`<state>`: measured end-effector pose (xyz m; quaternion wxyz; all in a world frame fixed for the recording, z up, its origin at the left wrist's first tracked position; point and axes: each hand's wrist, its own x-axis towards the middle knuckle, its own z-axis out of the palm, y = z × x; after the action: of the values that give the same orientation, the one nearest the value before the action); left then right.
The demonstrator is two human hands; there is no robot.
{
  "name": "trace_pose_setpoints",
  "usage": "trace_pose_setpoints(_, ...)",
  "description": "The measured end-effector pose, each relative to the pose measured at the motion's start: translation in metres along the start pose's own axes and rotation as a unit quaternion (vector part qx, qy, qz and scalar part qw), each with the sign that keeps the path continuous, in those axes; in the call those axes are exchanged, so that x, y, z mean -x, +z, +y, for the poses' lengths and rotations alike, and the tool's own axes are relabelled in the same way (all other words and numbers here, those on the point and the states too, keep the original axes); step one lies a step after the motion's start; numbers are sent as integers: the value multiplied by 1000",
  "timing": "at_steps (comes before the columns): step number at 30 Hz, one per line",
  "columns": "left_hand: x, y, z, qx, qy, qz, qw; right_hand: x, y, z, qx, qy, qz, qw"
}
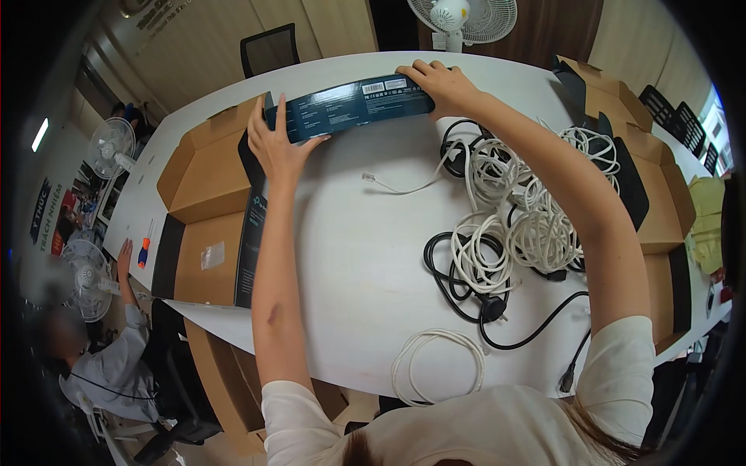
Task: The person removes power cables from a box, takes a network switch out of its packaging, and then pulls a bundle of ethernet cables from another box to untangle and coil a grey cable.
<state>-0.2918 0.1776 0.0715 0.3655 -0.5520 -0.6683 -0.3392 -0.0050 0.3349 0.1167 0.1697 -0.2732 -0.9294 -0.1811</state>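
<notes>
A white bench [365, 256] carries tangled cables [545, 239] and an open cardboard box [203, 231]; a fan [451, 14] stands past its far edge; both arms stretch forward, the left hand [276, 146] clasping one end of a dark blue box [350, 107] over the bench's far part, the right hand [441, 89] gripping the other.

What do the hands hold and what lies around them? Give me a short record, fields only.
Left hand: holding the left end of the blue printed box
Right hand: gripping the box's right end
Pile: white network cables, black power cords
Left side: open cardboard box with clear plastic bag inside; screwdriver beside it
Surface: white table
</notes>
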Motion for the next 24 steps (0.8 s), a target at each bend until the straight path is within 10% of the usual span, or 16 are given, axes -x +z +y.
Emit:
trace_pose_setpoints(2,-18,-9,-4,10,102,-20,995,2,-9,7,-25,-1,-32,999)
trace_pose_setpoints(18,-34,-33,3,43,96,-154,983,-22,-19,-51,39,-144,130,980)
trace_pose_setpoints(21,-16,-21,0,97,92,-12,991,-23,-20,-52,41,-134,109,984)
trace_pose_setpoints(24,19,-4,17,249,-156,42,955,-27,-30,-53,41,-118,63,990)
